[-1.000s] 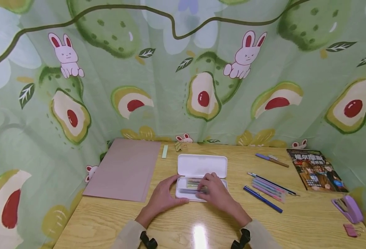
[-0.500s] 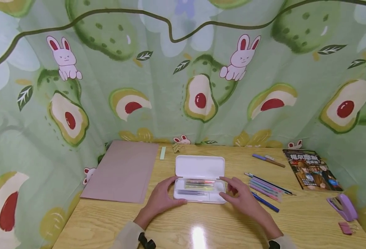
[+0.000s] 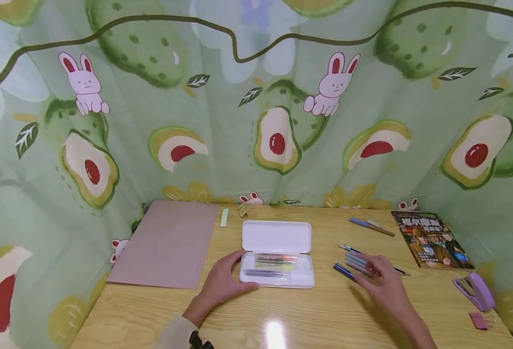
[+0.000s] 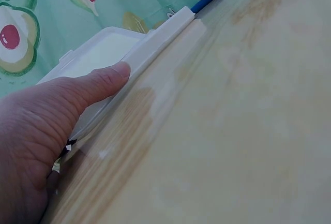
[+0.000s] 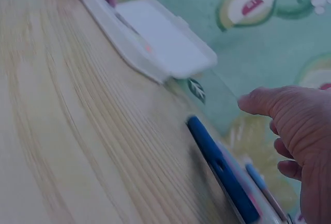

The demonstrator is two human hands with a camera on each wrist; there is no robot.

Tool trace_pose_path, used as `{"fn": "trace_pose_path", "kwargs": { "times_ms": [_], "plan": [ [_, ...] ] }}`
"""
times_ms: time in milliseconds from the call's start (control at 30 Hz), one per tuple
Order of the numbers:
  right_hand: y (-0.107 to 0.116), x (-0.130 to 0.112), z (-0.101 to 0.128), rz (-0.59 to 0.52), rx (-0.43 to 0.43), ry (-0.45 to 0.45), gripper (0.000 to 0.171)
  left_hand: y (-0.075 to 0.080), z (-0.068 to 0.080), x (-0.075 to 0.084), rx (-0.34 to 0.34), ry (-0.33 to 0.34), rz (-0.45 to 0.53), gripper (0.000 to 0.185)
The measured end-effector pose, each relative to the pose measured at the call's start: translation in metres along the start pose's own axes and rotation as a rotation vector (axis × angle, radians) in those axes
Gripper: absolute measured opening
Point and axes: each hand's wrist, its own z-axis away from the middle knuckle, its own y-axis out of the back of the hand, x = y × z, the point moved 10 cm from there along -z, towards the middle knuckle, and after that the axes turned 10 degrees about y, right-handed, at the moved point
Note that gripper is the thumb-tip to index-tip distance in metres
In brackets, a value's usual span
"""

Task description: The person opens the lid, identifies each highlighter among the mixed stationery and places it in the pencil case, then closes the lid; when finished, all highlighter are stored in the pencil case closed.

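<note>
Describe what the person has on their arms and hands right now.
Both hands are bare: no gloves or rings show on the left hand or the right hand. A beige sleeve covers the left forearm, with a black strap at its cuff. The right arm's cuff is out of frame.

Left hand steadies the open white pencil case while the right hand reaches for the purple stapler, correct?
Not quite. The left hand does steady the open white pencil case, but the head view shows the right hand over the loose pens beside the case; the purple stapler lies apart, near the table edge.
</note>
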Motion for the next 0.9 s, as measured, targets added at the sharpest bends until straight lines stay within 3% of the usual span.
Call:
{"fn": "trace_pose_path", "kwargs": {
  "times_ms": [167,333,533,733,900],
  "plan": [
    [0.026,0.023,0.016,0.089,0.036,-0.107,0.040,0.002,0.001,0.001,0.019,0.000,-0.010,0.101],
    [0.036,0.037,0.027,0.104,0.042,-0.135,0.030,0.001,0.002,0.000,0.013,0.013,-0.006,0.102],
    [0.032,0.047,0.032,0.116,0.012,-0.144,0.026,0.002,0.003,-0.002,0.010,0.027,0.012,0.102],
    [0.024,0.054,0.038,0.195,-0.059,-0.178,0.017,0.001,0.005,-0.003,0.016,0.008,0.001,0.100],
    [0.023,0.057,0.038,0.233,-0.069,-0.177,0.014,0.001,0.003,-0.001,0.015,0.001,0.007,0.101]
  ]
}}
